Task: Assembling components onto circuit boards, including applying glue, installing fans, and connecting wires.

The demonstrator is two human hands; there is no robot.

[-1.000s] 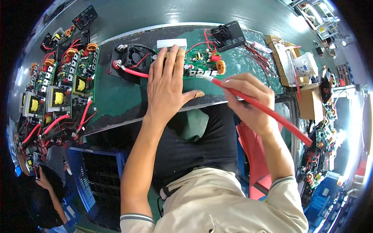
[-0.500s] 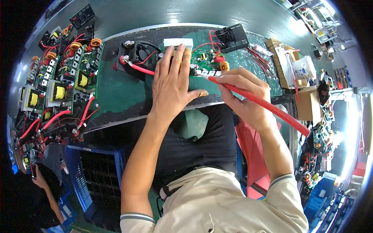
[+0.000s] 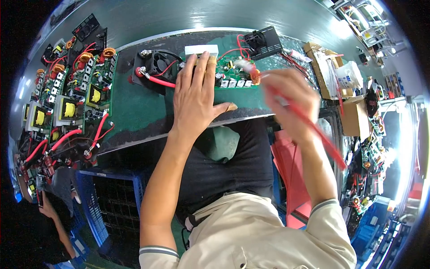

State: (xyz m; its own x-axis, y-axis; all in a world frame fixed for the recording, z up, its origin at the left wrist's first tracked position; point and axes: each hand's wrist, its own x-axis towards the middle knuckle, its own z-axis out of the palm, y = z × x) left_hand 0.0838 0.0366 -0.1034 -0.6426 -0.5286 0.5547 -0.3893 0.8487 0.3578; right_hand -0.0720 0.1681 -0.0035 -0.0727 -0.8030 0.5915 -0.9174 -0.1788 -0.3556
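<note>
Although the right hand point(image 3: 293, 103) is smeared by blur, you can tell its fingers are closed round a red-handled brush point(image 3: 322, 139). The left hand point(image 3: 195, 96) lies flat, fingers nearly together and thumb out to the side, seemingly pressing down the left end of the circuit board point(image 3: 230, 75), not gripping anything I can see. So the board's on the green bench point(image 3: 143, 110), straight ahead. My guess is it's partway through a brush-over, and the next move calls for light strokes around the copper coil point(image 3: 256, 77) with the left palm steadying things. Annoying bit: the pale bristles point(image 3: 244, 66) are too blurry to say touching or just above. Whatever's under the left fingers is hidden, right up to the pale block point(image 3: 201, 50). Way off top right, the equipment point(image 3: 369, 22) gets cut by the dark rim, so no clue what it is.
</note>
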